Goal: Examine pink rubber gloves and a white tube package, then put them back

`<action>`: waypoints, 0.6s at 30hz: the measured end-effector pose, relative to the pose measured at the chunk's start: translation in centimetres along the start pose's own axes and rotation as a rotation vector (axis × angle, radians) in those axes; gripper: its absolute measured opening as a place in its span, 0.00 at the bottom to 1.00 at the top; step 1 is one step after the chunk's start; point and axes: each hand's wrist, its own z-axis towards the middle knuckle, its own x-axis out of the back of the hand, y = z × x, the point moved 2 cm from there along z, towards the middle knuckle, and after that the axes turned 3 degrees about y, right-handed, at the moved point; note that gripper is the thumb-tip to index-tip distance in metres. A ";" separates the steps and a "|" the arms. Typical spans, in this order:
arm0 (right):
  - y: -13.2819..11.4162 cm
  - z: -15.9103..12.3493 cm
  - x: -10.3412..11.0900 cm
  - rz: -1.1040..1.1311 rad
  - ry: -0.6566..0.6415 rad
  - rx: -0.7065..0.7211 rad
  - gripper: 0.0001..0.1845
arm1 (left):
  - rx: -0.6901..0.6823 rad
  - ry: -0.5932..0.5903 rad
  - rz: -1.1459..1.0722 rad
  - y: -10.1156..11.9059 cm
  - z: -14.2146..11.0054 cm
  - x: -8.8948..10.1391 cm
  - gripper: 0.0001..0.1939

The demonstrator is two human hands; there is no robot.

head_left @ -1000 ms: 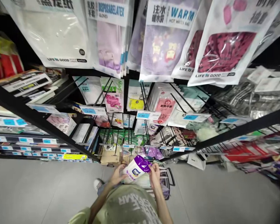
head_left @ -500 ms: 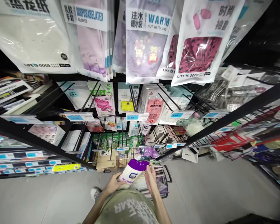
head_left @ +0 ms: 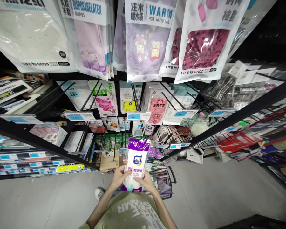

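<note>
- Purple-topped white plastic packet: held upright, near centre, in front of the chest; label faces the camera; contents look like long thin white sticks, though I cannot tell for sure.
- Left hand: fingers curled around the packet's lower left edge, gripping it.
- Right hand: fingers wrapped over the packet's lower right corner, thumb across the front.
- Shopping basket: on the floor just beyond the hands, to the right; dark wire frame with a handle, some goods inside.
- Display rack: black hooks and bars, filling the far side from left to right.
- Hot water bag pack: hangs far, top centre, lilac contents.
- Disposable glove pack: hangs far, top left, beside the hot water bag pack.
- Price tag: blue and white, on a hook above the packet; reads 6.80.
- Handling note: both hands grip only the bottom end, so the tall top may tip; judged steadier with 1 hand moved up toward the middle and the label kept flat to the eye.
</note>
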 end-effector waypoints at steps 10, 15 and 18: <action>-0.5 -0.1 -0.2 -0.014 0.040 -0.004 0.23 | 0.042 0.048 0.011 -0.6 -0.3 0.1 0.21; 0.1 0.1 0.2 -0.009 0.061 0.010 0.23 | 0.043 0.058 0.009 -1.1 -0.3 0.0 0.22; 0.3 0.3 0.5 0.015 0.112 0.009 0.22 | 0.031 0.048 0.007 -1.1 -0.2 0.0 0.22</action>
